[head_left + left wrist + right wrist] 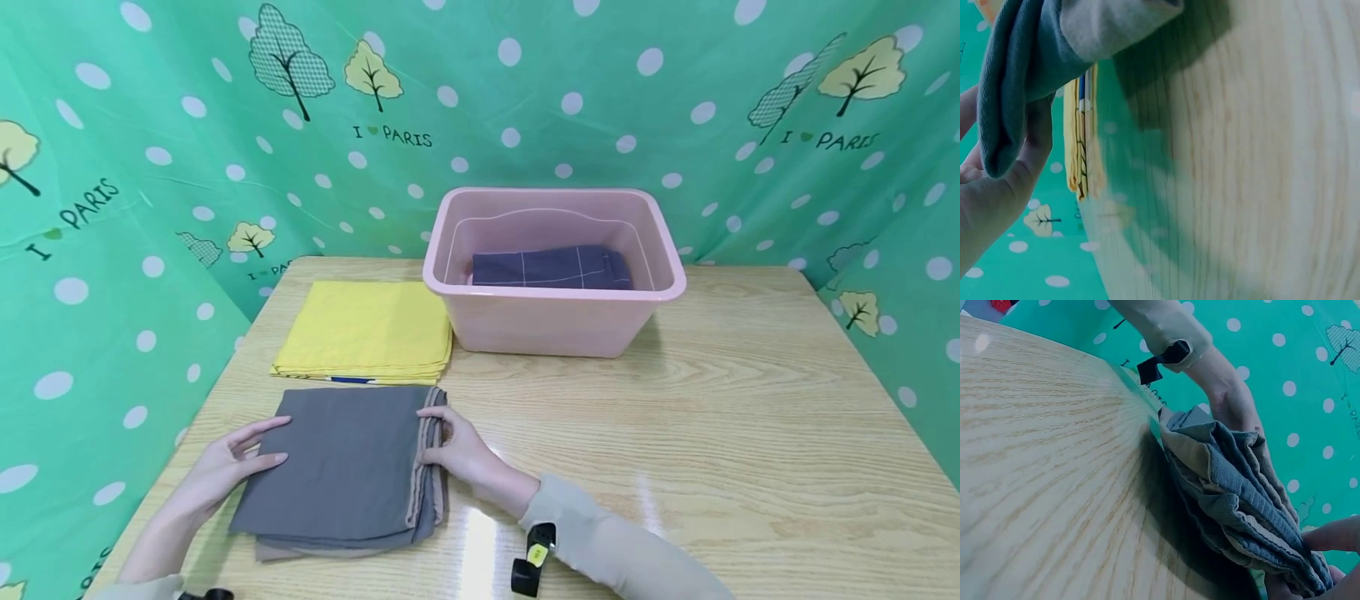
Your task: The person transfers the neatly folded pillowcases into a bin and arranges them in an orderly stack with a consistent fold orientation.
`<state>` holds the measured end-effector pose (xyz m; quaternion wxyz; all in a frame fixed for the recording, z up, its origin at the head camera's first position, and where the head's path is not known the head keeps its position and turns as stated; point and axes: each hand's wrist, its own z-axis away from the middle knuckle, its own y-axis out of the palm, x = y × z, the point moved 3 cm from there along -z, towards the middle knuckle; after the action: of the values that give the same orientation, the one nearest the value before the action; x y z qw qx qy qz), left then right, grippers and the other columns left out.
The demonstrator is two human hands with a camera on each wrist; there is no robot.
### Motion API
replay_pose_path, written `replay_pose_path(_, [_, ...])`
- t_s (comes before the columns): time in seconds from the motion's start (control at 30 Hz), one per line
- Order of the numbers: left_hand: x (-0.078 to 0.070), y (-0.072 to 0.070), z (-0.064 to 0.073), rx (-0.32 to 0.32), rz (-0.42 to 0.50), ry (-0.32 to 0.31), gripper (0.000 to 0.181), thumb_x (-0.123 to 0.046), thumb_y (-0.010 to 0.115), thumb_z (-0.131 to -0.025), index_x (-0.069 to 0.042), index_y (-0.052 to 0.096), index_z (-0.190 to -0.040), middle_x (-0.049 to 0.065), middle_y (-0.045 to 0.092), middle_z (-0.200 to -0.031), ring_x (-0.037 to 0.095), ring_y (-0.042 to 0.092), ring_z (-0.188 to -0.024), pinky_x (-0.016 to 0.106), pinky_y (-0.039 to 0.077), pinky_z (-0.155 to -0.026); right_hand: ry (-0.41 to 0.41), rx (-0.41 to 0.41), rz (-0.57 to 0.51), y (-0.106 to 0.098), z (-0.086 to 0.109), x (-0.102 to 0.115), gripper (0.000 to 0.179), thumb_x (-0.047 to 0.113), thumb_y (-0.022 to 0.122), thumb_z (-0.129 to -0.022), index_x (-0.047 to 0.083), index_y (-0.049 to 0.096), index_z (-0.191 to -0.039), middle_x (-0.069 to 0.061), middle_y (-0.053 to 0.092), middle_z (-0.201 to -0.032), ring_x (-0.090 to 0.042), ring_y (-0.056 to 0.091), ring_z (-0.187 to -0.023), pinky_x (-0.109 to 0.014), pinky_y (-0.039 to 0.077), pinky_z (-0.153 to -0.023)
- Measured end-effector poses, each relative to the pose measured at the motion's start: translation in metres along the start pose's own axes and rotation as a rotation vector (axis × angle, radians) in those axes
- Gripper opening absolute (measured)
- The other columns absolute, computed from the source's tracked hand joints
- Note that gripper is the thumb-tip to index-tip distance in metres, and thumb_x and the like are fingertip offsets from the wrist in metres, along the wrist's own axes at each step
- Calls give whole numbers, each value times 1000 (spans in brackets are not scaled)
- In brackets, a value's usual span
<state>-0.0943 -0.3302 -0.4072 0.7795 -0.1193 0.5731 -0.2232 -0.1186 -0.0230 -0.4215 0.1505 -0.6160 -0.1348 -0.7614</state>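
A folded grey cloth (345,467) with several layers lies at the table's front left, its stacked hems along the right side. My left hand (217,471) grips its left edge, thumb and fingertips showing on the top layer. In the left wrist view the cloth's folded edge (1004,131) hangs between the fingers of that hand. At the opposite side, my right hand (461,450) pinches the hemmed edge between thumb and fingers. The right wrist view shows the bunched layers (1235,494) side-on, raised a little off the tabletop at the near part.
Just behind the grey cloth lies a folded yellow cloth (367,329). A pink plastic bin (551,325) stands at the back, holding a dark blue checked cloth (551,267). The wooden table (735,417) is bordered by a green dotted curtain (510,100).
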Motion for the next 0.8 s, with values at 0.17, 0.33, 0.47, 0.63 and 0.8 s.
replay_pose_path(0.17, [-5,4,-1,-5,54,5,58,-19,63,-81,-11,40,-134,22,11,-144,46,7,-128,4,32,-75,6,-9,6,-7,-1,0,56,-9,64,-69,10,51,-120,-16,49,-117,-26,50,-102,-32,47,-78])
replay_pose_path(0.33, [-10,9,-2,-8,70,-6,58,-19,63,-82,-12,39,-134,21,10,-145,44,7,-129,17,34,-92,29,-6,-35,-14,1,3,59,-10,64,-69,10,49,-123,-15,50,-116,-26,51,-101,-33,48,-77])
replay_pose_path(0.47, [-15,13,-2,-6,88,-18,58,-19,63,-82,-12,39,-134,21,7,-145,43,5,-129,49,19,-101,49,3,-91,-18,3,4,60,-11,62,-69,9,47,-124,-15,51,-113,-25,53,-96,-35,49,-77])
replay_pose_path(0.63, [-21,17,0,-6,109,-19,58,-18,63,-81,-12,40,-134,19,7,-146,41,5,-130,42,23,-102,57,9,-132,-24,3,5,60,-12,60,-70,8,47,-124,-17,50,-114,-23,54,-93,-34,50,-75])
replay_pose_path(0.8, [-27,23,0,4,154,-10,56,-17,64,-81,-13,41,-133,19,5,-146,40,4,-131,10,36,-83,71,8,-133,-32,5,9,59,-12,60,-71,8,47,-124,-18,50,-114,-22,56,-87,-33,51,-70])
